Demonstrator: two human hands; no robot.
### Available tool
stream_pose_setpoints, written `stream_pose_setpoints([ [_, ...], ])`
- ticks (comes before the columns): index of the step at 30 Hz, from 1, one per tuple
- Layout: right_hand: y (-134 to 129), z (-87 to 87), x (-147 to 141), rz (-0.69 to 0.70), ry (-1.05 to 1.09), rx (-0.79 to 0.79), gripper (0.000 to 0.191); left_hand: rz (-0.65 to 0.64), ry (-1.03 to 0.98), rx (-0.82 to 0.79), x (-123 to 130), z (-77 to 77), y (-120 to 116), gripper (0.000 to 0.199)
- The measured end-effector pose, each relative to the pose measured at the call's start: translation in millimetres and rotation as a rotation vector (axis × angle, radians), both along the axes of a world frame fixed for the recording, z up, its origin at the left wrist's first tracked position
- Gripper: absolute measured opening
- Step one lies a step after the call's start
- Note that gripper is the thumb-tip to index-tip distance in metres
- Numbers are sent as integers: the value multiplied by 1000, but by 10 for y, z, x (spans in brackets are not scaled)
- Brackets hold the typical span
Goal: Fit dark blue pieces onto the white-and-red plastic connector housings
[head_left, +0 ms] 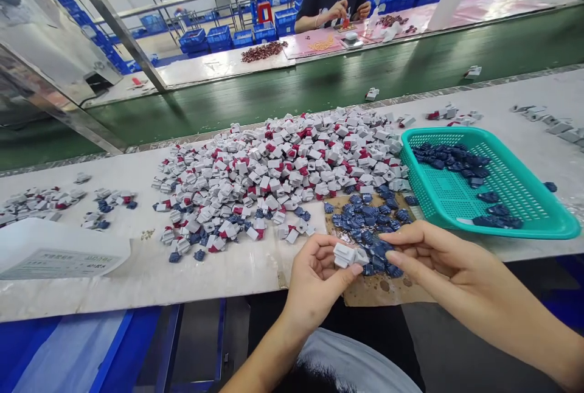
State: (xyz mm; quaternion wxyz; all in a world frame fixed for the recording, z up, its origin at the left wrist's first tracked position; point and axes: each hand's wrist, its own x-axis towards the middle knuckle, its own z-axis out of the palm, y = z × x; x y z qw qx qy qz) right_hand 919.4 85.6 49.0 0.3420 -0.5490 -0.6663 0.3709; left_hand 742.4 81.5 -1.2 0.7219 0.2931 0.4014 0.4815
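White plastic pieces (344, 255) sit pinched in the left hand (314, 280), gripped between the thumb and curled fingers, just above a brown cardboard sheet. At the far left of the table (137, 283) lies a white sheet with a printed label (59, 253), and behind it are small clusters of white-and-red parts (34, 203). Next comes a large, loose heap of white blocks with red patches (274, 165), with dark blue pieces mixed along its near edge. The stained cardboard sheet (381, 288) sits at that heap's right end, bearing a pile of dark blue pieces (367, 229). The right hand (433, 253) is open and holds nothing, its fingers stretched toward the held white pieces and ending just beside them, above the blue pile. Whether they touch anything there, I cannot tell. Further right, a teal plastic mesh basket (449, 132) holds more dark blue parts (449, 157). Beyond the table run a green conveyor belt (319, 86) and a co-worker's hands (340, 13), working at the far bench.

The small pieces could slip from so light a pinch and drop into the blue pile. A careless wrist could also push the heap's edge further into the blue parts, mixing them.
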Motion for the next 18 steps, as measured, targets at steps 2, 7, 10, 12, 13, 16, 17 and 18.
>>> stream_pose_setpoints([
  [2, -24, -8, -44, 40, -65, 110, 21, 1, 3, 14, 0, 8, -12, 32],
  [7, -66, -70, -69, 119, -182, 272, 11, -4, 77, 41, -25, 24, -38, 29],
  [10, -76, -51, -67, 193, -249, 268, 12, -18, 191, 96, -51, 43, -48, 26],
  [12, -52, -32, -57, 262, -276, 251, 15, -23, 268, 149, -60, 59, -59, 25],
  [13, -28, -28, -49, 293, -280, 240, 17, -21, 294, 176, -60, 64, -65, 24],
  [16, 53, -58, -23, 354, -270, 194, 18, 6, 320, 226, -51, 43, -77, 22],
  [17, 69, -81, -24, 363, -262, 172, 18, 8, 324, 227, -50, 21, -77, 22],
  [18, 74, -106, -36, 370, -249, 143, 18, 1, 325, 222, -57, -6, -76, 22],
])
